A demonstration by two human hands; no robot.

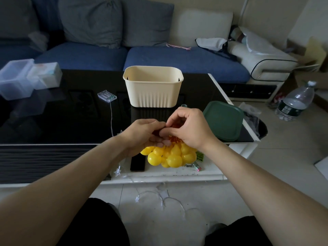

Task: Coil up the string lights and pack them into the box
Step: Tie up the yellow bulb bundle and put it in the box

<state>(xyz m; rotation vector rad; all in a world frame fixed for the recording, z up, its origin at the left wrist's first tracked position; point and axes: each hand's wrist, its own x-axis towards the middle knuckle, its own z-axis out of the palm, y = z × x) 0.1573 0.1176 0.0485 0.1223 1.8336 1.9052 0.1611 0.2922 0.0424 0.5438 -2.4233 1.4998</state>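
Both hands are meeting just in front of the cream box [153, 89] — the left hand [144, 135] and the right hand [189, 129] are each curling their fingers and pinching something small and orange-red between them; what it is cannot be told. The string lights [111, 118] are trailing from a clear battery case [107, 96] lying left of the box on the black bench [62, 118], down over the edge to the floor. A green lid [224, 120] is sitting right of the box — a bunch of yellow balls [171, 156] is lying below the hands.
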